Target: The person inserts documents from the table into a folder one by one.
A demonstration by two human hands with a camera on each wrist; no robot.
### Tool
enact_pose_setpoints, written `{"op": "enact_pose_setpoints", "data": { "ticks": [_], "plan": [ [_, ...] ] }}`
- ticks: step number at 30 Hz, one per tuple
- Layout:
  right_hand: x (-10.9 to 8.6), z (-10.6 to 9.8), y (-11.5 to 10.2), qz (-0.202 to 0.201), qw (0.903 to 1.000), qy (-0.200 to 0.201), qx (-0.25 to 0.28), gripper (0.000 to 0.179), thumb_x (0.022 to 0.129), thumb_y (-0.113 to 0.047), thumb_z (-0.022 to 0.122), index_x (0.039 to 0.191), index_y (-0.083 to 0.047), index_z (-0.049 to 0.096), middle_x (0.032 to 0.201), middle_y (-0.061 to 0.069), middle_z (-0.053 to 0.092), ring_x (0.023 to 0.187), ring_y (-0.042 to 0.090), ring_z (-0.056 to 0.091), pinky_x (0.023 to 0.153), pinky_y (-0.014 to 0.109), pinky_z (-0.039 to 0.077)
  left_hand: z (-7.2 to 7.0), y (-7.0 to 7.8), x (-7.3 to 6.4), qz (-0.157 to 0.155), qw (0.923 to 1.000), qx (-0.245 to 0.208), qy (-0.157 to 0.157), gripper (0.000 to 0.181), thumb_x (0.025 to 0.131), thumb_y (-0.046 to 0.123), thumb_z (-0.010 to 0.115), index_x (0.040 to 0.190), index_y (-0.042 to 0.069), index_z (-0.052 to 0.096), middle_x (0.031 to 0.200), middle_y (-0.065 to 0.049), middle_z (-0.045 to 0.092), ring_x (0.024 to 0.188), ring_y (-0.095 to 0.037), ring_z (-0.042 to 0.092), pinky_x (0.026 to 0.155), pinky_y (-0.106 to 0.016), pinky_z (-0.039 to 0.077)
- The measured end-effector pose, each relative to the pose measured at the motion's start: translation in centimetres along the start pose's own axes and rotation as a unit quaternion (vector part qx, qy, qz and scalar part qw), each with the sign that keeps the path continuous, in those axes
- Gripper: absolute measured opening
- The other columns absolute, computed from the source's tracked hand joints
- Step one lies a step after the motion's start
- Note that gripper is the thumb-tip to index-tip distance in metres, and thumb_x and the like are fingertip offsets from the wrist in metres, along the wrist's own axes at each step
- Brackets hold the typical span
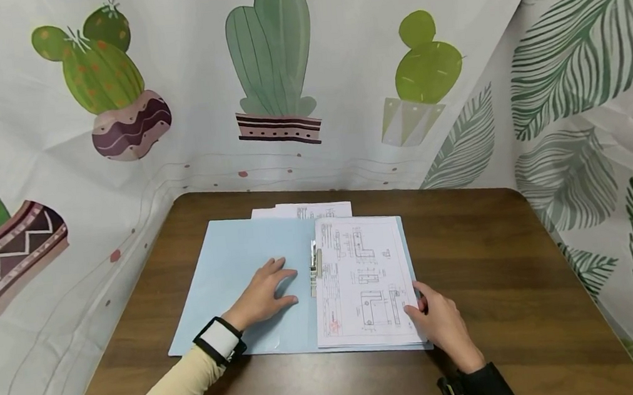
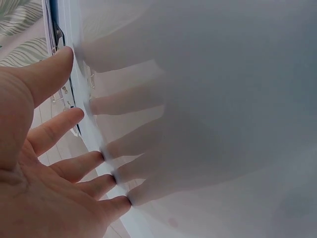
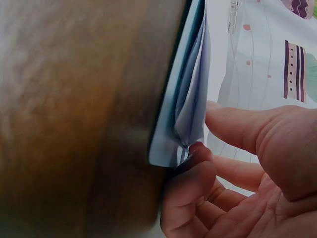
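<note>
The right hand pinches the edge of papers clipped in an open blue folder on a tabletop, while the left hand, fingers spread, touches its left side. Sheets jut past its far edge, before cactus-print cloth.

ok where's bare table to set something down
The widest bare patch of table is right of the blue folder, past the right hand; a smaller one borders the folder's near edge. Crowded: the folder, with papers, left hand, sheets at its far edge.
</note>
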State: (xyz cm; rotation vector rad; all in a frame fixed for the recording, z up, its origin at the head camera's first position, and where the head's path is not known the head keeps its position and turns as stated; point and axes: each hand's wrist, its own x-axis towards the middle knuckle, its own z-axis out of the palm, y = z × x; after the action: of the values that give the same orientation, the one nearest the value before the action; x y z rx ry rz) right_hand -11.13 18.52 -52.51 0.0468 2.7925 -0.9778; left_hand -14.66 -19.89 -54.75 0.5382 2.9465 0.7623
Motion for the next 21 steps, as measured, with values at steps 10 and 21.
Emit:
{"op": "enact_pose_setpoints", "data": {
  "ticks": [10, 21],
  "plan": [
    [0.04, 0.09, -0.28, 0.0, 0.9998, -0.01, -0.019, 0.065, 0.093, -0.018, 0.077, 0.149, 0.001, 0.048, 0.088, 0.008, 0.047, 0.069, 0.021, 0.047, 0.055, 0.032, 0.038, -0.16, 0.16, 0.12, 0.007, 0.9999, 0.003, 0.008, 0.057, 0.085, 0.031, 0.086, 0.132, 0.005, 0.067, 0.155, -0.03, 0.041, 0.146, -0.052, 0.031, 0.115, -0.066, 0.028],
    [0.0, 0.29, -0.17, -0.001, 0.9995, -0.012, -0.03, 0.065, 0.093, -0.018, 0.077, 0.148, 0.002, 0.049, 0.089, 0.009, 0.048, 0.069, 0.021, 0.048, 0.055, 0.033, 0.038, -0.13, 0.17, -0.02, 0.01, 0.9999, 0.006, 0.01, 0.056, 0.085, 0.03, 0.086, 0.131, 0.004, 0.068, 0.154, -0.031, 0.042, 0.145, -0.053, 0.032, 0.114, -0.067, 0.028]
  ]
}}
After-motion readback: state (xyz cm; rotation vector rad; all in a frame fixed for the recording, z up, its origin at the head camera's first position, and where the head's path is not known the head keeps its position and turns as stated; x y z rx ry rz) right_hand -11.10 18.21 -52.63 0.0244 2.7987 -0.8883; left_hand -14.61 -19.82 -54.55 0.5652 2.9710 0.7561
